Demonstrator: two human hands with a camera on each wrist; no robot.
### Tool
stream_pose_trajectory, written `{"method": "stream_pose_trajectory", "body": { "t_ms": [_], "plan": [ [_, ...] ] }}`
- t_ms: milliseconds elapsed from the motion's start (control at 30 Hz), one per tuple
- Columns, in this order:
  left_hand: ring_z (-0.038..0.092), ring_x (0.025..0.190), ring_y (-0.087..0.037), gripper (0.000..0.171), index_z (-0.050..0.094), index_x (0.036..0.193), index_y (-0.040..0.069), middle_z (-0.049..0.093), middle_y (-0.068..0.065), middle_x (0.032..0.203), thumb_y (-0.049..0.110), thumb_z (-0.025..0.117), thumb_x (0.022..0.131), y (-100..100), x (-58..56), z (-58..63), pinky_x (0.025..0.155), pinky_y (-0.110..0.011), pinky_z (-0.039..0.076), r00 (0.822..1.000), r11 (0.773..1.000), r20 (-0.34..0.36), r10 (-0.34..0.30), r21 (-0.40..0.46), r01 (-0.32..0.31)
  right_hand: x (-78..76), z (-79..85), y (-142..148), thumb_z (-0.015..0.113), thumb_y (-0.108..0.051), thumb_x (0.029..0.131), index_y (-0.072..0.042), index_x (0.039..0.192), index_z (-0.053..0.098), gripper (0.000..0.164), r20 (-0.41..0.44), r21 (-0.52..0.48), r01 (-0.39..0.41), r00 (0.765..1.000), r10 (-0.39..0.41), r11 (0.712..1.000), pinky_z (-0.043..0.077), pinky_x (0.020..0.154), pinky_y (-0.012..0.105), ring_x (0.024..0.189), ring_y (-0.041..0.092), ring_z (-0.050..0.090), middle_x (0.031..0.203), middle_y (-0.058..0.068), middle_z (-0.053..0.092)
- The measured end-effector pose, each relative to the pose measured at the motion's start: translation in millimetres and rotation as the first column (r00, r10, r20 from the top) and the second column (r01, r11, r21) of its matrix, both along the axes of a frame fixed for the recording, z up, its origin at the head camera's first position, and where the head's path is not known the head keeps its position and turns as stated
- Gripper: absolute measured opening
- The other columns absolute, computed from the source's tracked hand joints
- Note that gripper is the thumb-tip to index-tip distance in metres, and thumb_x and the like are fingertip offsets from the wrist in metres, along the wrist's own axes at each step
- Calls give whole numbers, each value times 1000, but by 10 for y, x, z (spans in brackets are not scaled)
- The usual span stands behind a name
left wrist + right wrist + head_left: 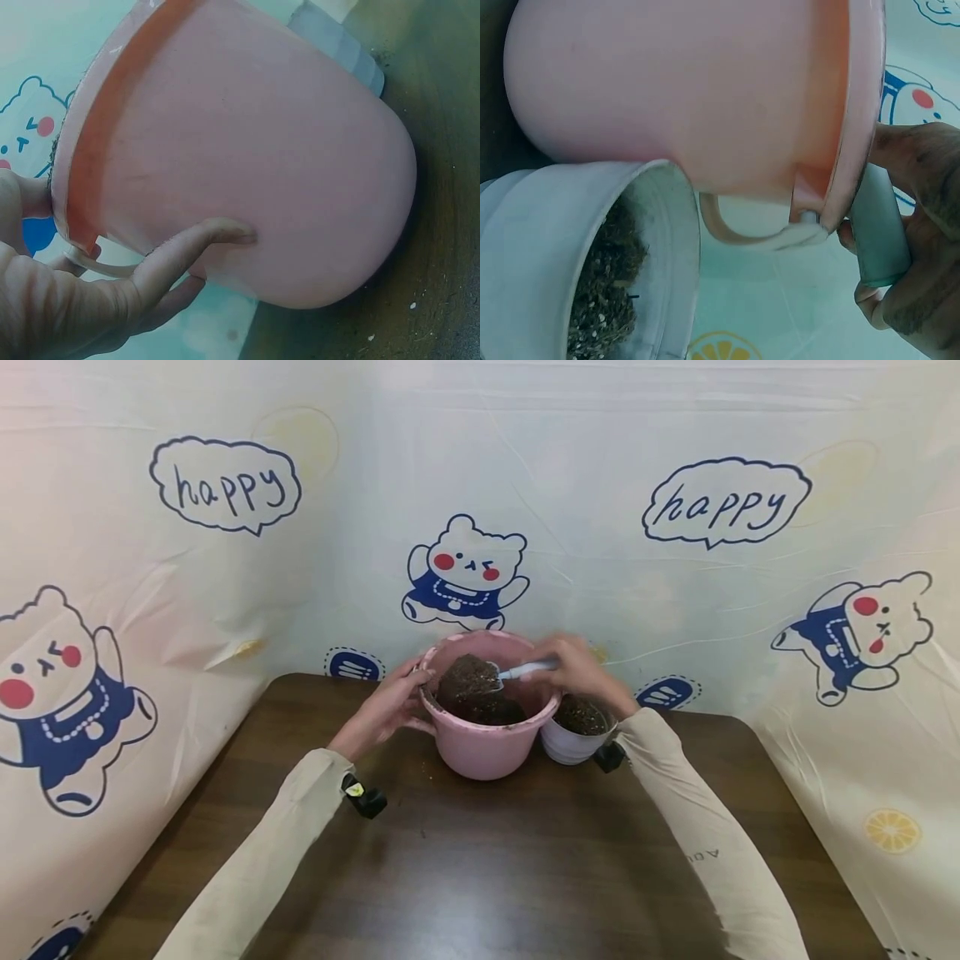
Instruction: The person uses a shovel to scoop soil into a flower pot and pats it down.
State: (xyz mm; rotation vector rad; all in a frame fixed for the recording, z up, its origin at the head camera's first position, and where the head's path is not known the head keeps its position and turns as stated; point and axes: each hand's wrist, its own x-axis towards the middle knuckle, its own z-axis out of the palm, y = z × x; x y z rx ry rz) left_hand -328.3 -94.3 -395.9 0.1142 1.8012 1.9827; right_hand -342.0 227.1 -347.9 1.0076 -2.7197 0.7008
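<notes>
A pink bucket (486, 756) with dark soil (468, 681) inside stands near the back of the table. My left hand (390, 703) holds its left rim; in the left wrist view the fingers lie against the outer wall, beside the pale carrying handle (112, 266). My right hand (577, 675) grips the light blue handle of a small trowel (528, 670) above the bucket's right rim. The trowel's head is within the bucket, at a heaped mound of soil. Close against the bucket's right side is a white pot (572, 747) partly filled with soil (607, 300) flecked with white bits.
The brown wooden table (480, 860) reaches back to a printed cloth (585, 427) hanging behind and at both sides. A few pale crumbs (412, 306) lie on the tabletop left of the bucket. Small black cameras (365, 799) are strapped at both wrists.
</notes>
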Motion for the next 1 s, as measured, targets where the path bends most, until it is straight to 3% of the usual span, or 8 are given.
{"method": "stream_pose_trajectory", "body": {
  "t_ms": [267,433,633,833,1000],
  "plan": [
    [31,151,-53,65,14,170,24,22,-23,170,26,44,112,5,-6,2,93,-72,54,1000,1000,-6,-4,-1,4,35,-6,79,87,-17,87,-8,107,83,23,20,-33,77,997,-76,997,50,83,42,87,25,64,89,6,77],
    [36,149,-51,65,15,169,22,24,-24,169,26,45,111,6,11,-3,90,-70,57,1000,1000,-8,-1,-5,1,102,10,124,87,-16,86,-6,109,83,25,27,-70,101,995,-99,992,49,87,45,94,28,64,98,9,79],
    [38,148,-51,65,17,169,21,25,-24,169,26,47,111,18,17,10,88,-69,58,1000,1000,12,22,-20,-21,127,2,200,86,-13,87,-3,112,81,27,-23,-82,76,997,-78,994,50,88,46,96,29,66,105,11,80],
    [38,148,-50,65,19,168,21,25,-23,169,26,48,109,40,6,29,85,-66,60,998,996,34,52,-74,-50,111,-43,255,87,-10,85,-3,112,81,28,-47,-91,43,998,-48,995,46,78,37,84,24,63,105,10,80],
    [37,149,-50,66,18,168,20,25,-23,169,25,48,110,38,13,43,86,-68,59,999,997,23,49,-63,-48,128,-32,301,86,-6,85,-2,111,81,27,-64,-125,33,997,-42,992,42,78,36,81,24,60,102,12,80]
  ]
}}
